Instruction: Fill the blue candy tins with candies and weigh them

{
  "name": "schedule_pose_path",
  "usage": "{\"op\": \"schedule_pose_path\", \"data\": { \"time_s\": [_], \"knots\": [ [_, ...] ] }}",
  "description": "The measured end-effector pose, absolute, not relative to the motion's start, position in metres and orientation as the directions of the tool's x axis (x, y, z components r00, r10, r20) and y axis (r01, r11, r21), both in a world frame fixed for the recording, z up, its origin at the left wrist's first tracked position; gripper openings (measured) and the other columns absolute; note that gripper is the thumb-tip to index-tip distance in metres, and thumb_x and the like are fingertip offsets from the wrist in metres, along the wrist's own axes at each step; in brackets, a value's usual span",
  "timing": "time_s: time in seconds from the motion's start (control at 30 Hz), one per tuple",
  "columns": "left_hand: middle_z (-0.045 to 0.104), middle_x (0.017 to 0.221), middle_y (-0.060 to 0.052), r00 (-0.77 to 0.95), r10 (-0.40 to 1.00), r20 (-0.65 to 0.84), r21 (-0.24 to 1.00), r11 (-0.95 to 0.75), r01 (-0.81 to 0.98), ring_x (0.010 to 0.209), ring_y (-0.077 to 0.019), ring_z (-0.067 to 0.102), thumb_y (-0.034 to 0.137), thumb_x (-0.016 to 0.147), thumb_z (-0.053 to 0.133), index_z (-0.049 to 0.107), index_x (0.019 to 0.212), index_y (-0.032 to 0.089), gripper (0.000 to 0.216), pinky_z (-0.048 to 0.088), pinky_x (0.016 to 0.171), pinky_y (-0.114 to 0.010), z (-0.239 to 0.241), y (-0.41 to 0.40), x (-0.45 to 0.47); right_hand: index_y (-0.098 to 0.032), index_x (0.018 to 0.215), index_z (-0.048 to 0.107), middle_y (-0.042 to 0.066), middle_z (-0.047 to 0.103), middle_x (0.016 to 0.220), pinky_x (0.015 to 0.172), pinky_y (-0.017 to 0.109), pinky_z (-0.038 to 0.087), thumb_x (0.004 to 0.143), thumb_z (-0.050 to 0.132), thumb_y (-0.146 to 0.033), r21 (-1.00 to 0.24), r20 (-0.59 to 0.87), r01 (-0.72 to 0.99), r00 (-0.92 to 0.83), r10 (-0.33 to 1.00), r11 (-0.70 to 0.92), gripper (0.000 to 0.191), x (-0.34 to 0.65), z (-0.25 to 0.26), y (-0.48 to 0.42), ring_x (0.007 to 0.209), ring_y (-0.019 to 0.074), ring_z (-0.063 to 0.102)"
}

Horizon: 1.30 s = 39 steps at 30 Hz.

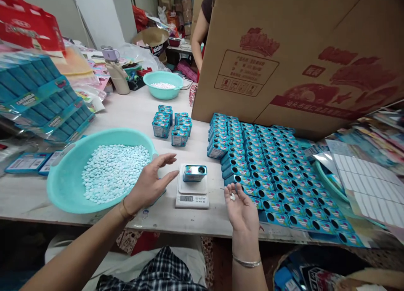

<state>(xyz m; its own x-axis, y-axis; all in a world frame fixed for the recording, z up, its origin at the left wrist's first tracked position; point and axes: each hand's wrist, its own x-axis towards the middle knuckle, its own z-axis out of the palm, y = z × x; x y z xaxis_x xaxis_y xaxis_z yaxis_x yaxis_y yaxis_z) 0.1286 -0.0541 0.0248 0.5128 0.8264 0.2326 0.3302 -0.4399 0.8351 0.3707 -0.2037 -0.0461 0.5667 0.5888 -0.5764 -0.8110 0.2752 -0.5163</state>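
Observation:
A small blue tin (195, 173) with a round hole in its top stands on a white digital scale (192, 199). My left hand (152, 182) hovers just left of the tin, thumb and fingers apart, holding nothing. To the right of the scale, my right hand (242, 211) is turned palm up with its fingers curled. A few white candies (232, 196) lie in those fingers. Left of my left hand, a large turquoise basin (67, 177) holds a heap of pale blue candies (115, 173).
Rows of open blue tins (265, 169) fill the table's right side before a big cardboard box (284, 59). Several more tins (160, 126) stand behind the scale. Wrapped packs (47, 105) are stacked at left. A smaller basin (151, 78) and a person's arm (198, 42) are farther back.

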Motion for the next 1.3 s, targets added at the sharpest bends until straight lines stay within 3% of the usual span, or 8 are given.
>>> {"op": "schedule_pose_path", "data": {
  "time_s": [0.2,0.33,0.4,0.53,0.67,0.8,1.07,1.3],
  "knots": [
    [0.057,0.132,-0.011,0.703,0.659,0.267,0.665,-0.654,0.360,0.125,-0.0252,0.052,0.036,0.086,0.062,0.047,0.134,0.020,0.053,0.041,0.108,-0.042,0.029,-0.040,0.165,-0.019,0.091,0.064,-0.002,0.066,0.084,0.070,0.025,0.057,0.073,0.071,-0.017,-0.465,-0.563,-0.843,0.517,0.645,0.271,0.020,0.364,-0.055,-0.206,0.076,0.0099,0.064],
    [0.053,0.136,-0.015,0.830,0.551,0.081,0.509,-0.739,0.441,0.126,-0.0310,0.049,0.032,0.076,0.073,0.043,0.137,0.018,0.070,0.041,0.104,-0.044,0.010,-0.037,0.194,-0.020,0.091,0.064,-0.002,0.063,0.079,0.065,0.023,0.054,0.072,0.071,-0.017,-0.456,-0.566,-0.862,0.473,0.675,0.222,0.020,0.356,-0.063,-0.200,0.069,0.0091,0.060],
    [0.060,0.127,-0.013,0.846,0.532,-0.033,0.430,-0.757,0.492,0.117,-0.0301,0.056,0.032,0.076,0.072,0.050,0.130,0.019,0.060,0.046,0.096,-0.040,0.003,-0.034,0.206,-0.020,0.091,0.064,-0.003,0.062,0.078,0.061,0.023,0.053,0.071,0.071,-0.017,-0.448,-0.558,-0.873,0.442,0.702,0.193,0.021,0.353,-0.070,-0.198,0.065,0.0088,0.058],
    [0.067,0.107,-0.007,0.804,0.588,-0.086,0.346,-0.740,0.577,0.099,-0.0259,0.064,0.037,0.081,0.065,0.060,0.111,0.022,0.033,0.048,0.082,-0.033,-0.002,-0.013,0.215,-0.022,0.091,0.063,-0.005,0.059,0.074,0.053,0.020,0.048,0.070,0.074,-0.022,-0.484,-0.489,-0.860,0.417,0.766,0.159,0.024,0.354,-0.087,-0.200,0.059,0.0072,0.053],
    [0.064,0.116,-0.009,0.727,0.685,-0.048,0.270,-0.692,0.670,0.106,-0.0270,0.062,0.034,0.084,0.061,0.058,0.115,0.021,0.034,0.047,0.084,-0.033,0.000,0.029,0.210,-0.024,0.091,0.062,-0.005,0.057,0.073,0.050,0.019,0.046,0.072,0.073,-0.023,-0.515,-0.464,-0.843,0.426,0.777,0.155,0.022,0.362,-0.101,-0.204,0.056,0.0061,0.049],
    [0.061,0.121,-0.011,0.652,0.756,-0.054,0.209,-0.630,0.748,0.107,-0.0267,0.062,0.027,0.081,0.062,0.059,0.113,0.019,0.033,0.047,0.088,-0.033,-0.002,0.064,0.206,-0.022,0.090,0.064,-0.005,0.057,0.072,0.048,0.019,0.046,0.071,0.072,-0.018,-0.447,-0.506,-0.877,0.409,0.759,0.175,0.021,0.365,-0.104,-0.204,0.055,0.0064,0.049],
    [0.060,0.118,-0.023,0.372,0.923,-0.095,0.250,-0.340,0.907,0.110,-0.0348,0.061,0.028,0.079,0.066,0.055,0.116,0.008,0.044,0.047,0.091,-0.042,-0.013,0.086,0.203,-0.021,0.087,0.065,-0.006,0.055,0.069,0.049,0.018,0.045,0.066,0.076,-0.015,-0.395,-0.529,-0.907,0.354,0.772,0.145,0.025,0.357,-0.097,-0.196,0.053,0.0050,0.048],
    [0.058,0.124,-0.010,0.172,0.964,-0.201,0.511,-0.047,0.858,0.107,-0.0232,0.060,0.036,0.092,0.059,0.057,0.121,0.015,0.036,0.052,0.091,-0.045,-0.009,0.094,0.212,-0.019,0.088,0.065,-0.006,0.054,0.069,0.050,0.018,0.044,0.065,0.076,-0.015,-0.407,-0.520,-0.906,0.334,0.786,0.116,0.026,0.345,-0.097,-0.186,0.054,0.0047,0.048]
  ]
}}
